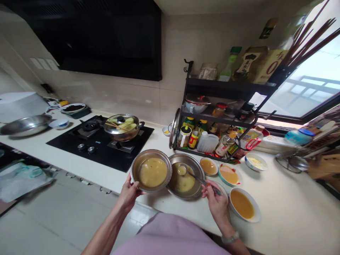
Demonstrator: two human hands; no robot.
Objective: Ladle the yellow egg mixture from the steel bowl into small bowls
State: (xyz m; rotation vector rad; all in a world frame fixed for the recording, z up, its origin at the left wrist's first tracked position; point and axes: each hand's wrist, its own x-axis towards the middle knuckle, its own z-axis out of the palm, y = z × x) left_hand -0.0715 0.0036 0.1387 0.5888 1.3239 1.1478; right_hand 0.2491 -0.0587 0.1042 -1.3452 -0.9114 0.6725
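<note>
A person's left hand grips a steel bowl of cloudy yellow liquid by its near left side: the thumb is over the rim and the other fingers are mostly hidden, probably underneath, a grip that would keep the full bowl steady. Its right edge overlaps, in this view, a second steel bowl on the tabletop; whether the rims touch is hard to tell. Being this close, they would likely leave little bare surface for drips to land on.

The right hand has its fingers wrapped around the handle of a ladle, whose cup is in the second bowl, among similar liquid. The handle slants out over the rim toward that hand, seemingly for an easy reach.

Right of the bowls, a small bowl, a red-marked bowl and a larger white bowl hold orange-brown liquid, set near the ladle side. Behind them stands a black rack of bottles. A glass-lidded pan sits on the hob, well apart from this work.
</note>
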